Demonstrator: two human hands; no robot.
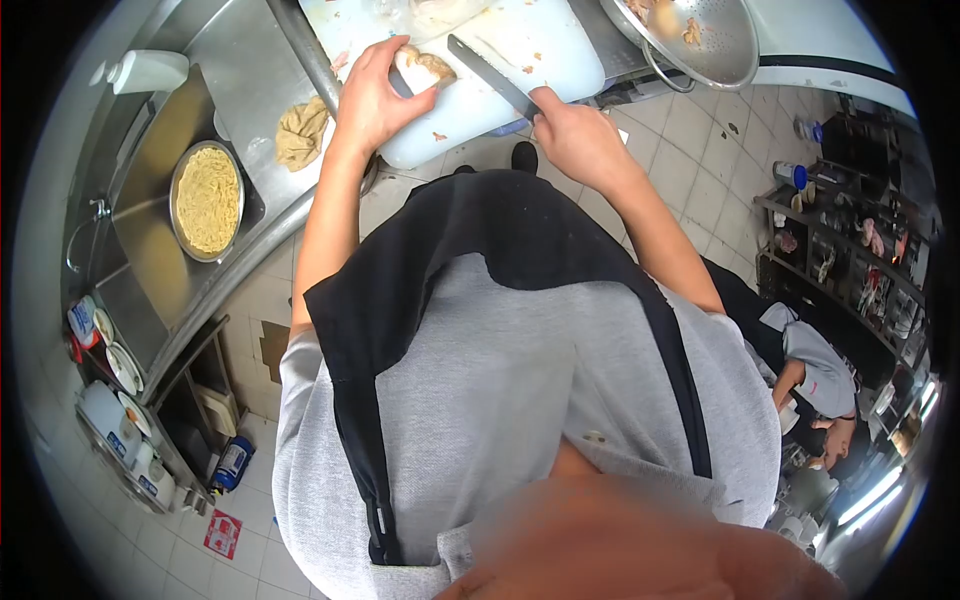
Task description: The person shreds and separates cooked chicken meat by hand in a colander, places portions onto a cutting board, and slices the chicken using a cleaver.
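Observation:
My left hand is curled around a pale piece of food with a browned outer edge, steadying it on the white cutting board. Whether the piece is meat or something else I cannot tell. In my right hand is the handle of a kitchen knife. Its long blade points up and to the left over the board, a little apart from the food piece. Small brown scraps are scattered over the board, and a clear plastic bag or wrap lies at its far edge.
A metal colander with food scraps stands right of the board. To the left are a crumpled tan cloth, a sink basin holding a bowl of yellowish food, and a white bottle. Another person bends at the right.

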